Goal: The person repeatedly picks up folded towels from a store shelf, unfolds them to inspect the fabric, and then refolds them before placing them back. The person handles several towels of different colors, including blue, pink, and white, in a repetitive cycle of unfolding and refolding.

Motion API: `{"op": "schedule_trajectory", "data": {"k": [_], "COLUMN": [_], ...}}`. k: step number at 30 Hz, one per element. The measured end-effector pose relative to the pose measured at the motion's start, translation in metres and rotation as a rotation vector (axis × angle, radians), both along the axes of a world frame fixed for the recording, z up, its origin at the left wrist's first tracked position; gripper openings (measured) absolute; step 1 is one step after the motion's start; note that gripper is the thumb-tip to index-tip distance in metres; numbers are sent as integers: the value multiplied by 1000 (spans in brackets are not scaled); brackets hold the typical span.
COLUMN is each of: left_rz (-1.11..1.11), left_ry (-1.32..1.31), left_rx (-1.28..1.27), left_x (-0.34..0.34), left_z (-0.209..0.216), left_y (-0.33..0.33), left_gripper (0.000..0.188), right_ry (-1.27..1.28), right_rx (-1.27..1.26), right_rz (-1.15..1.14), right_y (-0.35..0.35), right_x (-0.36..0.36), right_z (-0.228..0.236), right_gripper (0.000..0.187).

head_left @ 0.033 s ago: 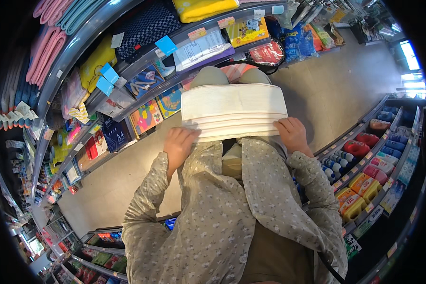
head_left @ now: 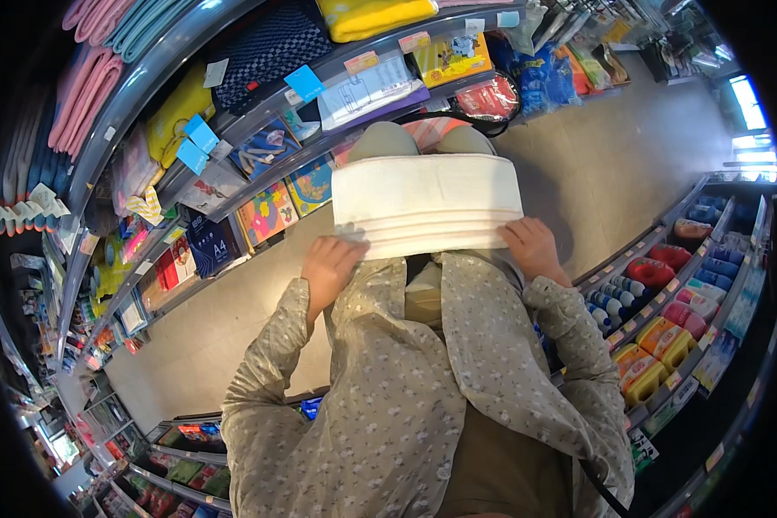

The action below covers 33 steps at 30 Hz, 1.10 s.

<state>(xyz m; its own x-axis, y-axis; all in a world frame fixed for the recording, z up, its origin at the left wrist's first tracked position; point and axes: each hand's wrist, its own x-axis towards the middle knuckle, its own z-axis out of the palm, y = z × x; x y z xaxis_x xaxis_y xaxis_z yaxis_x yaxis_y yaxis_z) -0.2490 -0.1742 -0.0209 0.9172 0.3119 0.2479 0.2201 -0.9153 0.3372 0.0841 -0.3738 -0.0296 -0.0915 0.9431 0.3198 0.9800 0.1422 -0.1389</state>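
Observation:
A white towel (head_left: 427, 192) with thin brownish lines lies across my lap, just short of my knees. Its near part is gathered into several narrow, parallel pleats, while the far part is flat. At the near left corner my left hand (head_left: 330, 269) pinches the pleated edge, thumb hidden under or behind the cloth. My right hand (head_left: 535, 246) grips the opposite near corner in the same way, its fingers bent over the pleats. The towel is drawn out straight between both hands.
In front of my knees stands a shelf (head_left: 354, 69) with folded towels and boxed goods. Another shelf (head_left: 656, 311) on my right holds bottles and yellow and red containers. Bare floor (head_left: 613, 147) shows between them. A red round-cornered pouch (head_left: 488, 97) sits low beyond my knees.

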Motion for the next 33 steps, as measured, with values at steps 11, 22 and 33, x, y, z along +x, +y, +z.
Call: {"op": "schedule_trajectory", "data": {"k": [11,22,33], "left_rz": [13,101,607], "left_ry": [-136,-46,92], "left_rx": [-15,-79,-514], "left_x": [-3,77,32], "left_z": [-1,10,-92], "left_y": [-6,-14,9], "left_gripper": [32,49,84], "right_ry": [-19,179,951], "right_rx": [-24,-141,-282], "right_rz": [18,-101,-659], "right_y": [-6,60,-5], "right_x": [-4,-58,24], "right_z": [3,32,-130], "right_gripper": [23,48,85]}}
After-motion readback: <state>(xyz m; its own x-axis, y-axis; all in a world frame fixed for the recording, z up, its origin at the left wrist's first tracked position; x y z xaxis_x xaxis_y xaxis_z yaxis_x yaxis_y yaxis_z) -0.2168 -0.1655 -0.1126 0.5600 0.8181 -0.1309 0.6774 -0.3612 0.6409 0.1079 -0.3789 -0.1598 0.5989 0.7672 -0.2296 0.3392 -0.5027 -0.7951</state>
